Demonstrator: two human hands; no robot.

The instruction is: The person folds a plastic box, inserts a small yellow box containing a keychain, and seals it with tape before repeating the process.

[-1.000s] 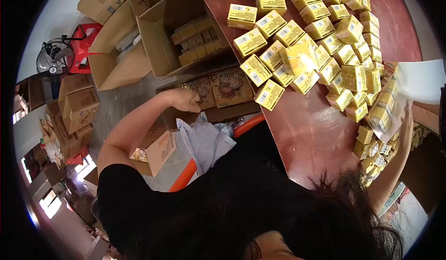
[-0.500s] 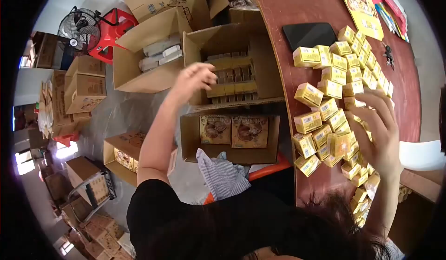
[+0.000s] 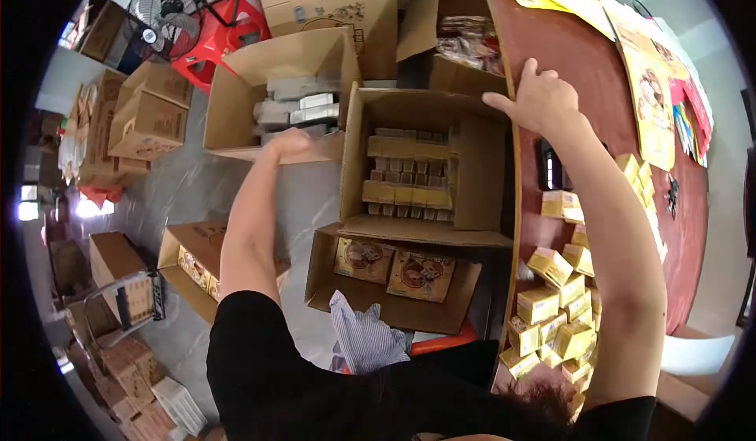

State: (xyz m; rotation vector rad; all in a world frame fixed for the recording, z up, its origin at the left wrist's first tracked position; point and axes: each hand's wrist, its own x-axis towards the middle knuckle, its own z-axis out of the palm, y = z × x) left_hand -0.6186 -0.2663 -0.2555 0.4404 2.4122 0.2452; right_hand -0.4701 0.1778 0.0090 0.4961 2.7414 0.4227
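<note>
My left hand is at the near rim of a cardboard box holding grey and white packs. Its fingers look closed over that rim, though their tips are partly hidden. Above the edge of the red-brown table, my right hand is open, thumb stretched left and index finger extended, with nothing in it. Beneath its thumb stands an open carton with rows of small yellow boxes. More small yellow boxes crowd the table beside my right forearm, which covers some of them.
A dark flat device lies partly under my right arm. Yellow printed bags are at the table's far side. Nearer me, a carton contains printed boxes beside a striped cloth. A fan and red stool stand back left.
My right hand has left the small yellow boxes and moved up and left to the table edge. My left hand has gone left from above the carton to the other box's rim. The view has shifted.
</note>
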